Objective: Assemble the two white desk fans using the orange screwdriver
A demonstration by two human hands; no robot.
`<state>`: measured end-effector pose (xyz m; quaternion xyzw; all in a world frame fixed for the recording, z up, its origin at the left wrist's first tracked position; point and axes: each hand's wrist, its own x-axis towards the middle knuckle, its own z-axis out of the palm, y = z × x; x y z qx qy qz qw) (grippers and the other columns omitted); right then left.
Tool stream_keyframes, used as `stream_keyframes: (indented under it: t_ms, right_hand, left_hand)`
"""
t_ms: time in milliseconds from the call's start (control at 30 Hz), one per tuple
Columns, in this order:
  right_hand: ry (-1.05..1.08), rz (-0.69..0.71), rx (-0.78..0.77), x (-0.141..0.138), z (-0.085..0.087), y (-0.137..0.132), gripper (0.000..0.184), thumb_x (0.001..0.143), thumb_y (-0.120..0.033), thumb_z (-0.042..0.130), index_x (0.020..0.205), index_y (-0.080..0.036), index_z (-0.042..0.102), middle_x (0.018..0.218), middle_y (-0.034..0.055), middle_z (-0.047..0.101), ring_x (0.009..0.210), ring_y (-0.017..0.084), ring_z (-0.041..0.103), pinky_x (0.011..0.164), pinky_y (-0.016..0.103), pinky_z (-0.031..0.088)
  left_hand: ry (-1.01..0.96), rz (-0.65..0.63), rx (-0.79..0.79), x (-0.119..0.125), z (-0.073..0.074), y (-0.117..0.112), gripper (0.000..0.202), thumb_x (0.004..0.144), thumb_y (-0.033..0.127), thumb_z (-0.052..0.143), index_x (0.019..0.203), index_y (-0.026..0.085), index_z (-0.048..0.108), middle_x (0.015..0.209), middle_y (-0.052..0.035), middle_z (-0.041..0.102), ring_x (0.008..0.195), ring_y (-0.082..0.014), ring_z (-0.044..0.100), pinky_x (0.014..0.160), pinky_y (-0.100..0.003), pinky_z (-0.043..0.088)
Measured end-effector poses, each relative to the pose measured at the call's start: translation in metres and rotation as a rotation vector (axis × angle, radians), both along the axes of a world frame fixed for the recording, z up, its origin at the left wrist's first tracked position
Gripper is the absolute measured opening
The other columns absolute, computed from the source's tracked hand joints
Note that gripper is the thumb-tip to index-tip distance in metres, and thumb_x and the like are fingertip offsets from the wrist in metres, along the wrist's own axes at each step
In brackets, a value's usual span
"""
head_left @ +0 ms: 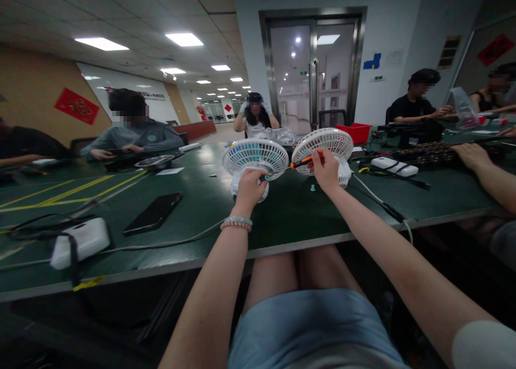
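Two small white desk fans stand side by side on the dark green table (290, 218). My left hand (250, 185) is closed around the base of the left fan (255, 155), just under its round grille. My right hand (325, 170) grips an orange-handled screwdriver (303, 161) in front of the right fan (323, 142). The screwdriver's tip points left toward the gap between the two fans. A beaded bracelet sits on my left wrist.
A black phone (153, 213) lies left of my arm, and a white box with cables (80, 241) sits nearer the left edge. A white cable runs along the table front. Other people sit around the table; another person's hand (472, 154) rests at the right beside a white power strip (395, 166). A red bin (356, 132) stands behind.
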<state>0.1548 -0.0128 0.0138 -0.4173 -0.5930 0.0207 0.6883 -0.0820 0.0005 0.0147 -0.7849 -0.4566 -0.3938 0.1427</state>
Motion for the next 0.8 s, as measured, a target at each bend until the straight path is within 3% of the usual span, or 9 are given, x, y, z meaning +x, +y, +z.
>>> stream_keyframes:
  t_ms: [167, 500, 800]
  right_hand:
    - [-0.053, 0.049, -0.019, -0.0024, -0.0009, -0.0027, 0.037, 0.091, -0.050, 0.032, 0.090, -0.019, 0.052, 0.067, -0.0009, 0.060, 0.056, 0.012, 0.058, 0.057, 0.024, 0.046]
    - [-0.090, 0.007, -0.018, -0.0061, -0.0034, 0.0003, 0.034, 0.091, -0.048, 0.034, 0.091, -0.019, 0.053, 0.077, 0.0014, 0.063, 0.064, 0.013, 0.061, 0.064, 0.025, 0.047]
    - [-0.109, 0.051, -0.061, -0.0070, -0.0031, 0.0001, 0.038, 0.092, -0.050, 0.029, 0.094, -0.019, 0.052, 0.079, 0.0018, 0.063, 0.062, 0.012, 0.061, 0.059, 0.023, 0.048]
  left_hand:
    - [-0.019, 0.019, -0.013, -0.0030, 0.0013, -0.0001, 0.020, 0.070, 0.019, 0.059, 0.089, 0.019, 0.066, 0.088, -0.0052, 0.065, 0.093, -0.0211, 0.055, 0.088, -0.035, 0.046]
    - [-0.005, 0.038, -0.011, -0.0034, 0.0005, 0.0015, 0.019, 0.071, 0.020, 0.058, 0.089, 0.019, 0.065, 0.087, -0.0049, 0.066, 0.093, -0.0212, 0.055, 0.087, -0.035, 0.045]
    - [-0.014, 0.030, -0.006, -0.0032, 0.0011, 0.0012, 0.019, 0.071, 0.020, 0.058, 0.088, 0.019, 0.066, 0.086, -0.0052, 0.065, 0.092, -0.0207, 0.055, 0.087, -0.034, 0.046]
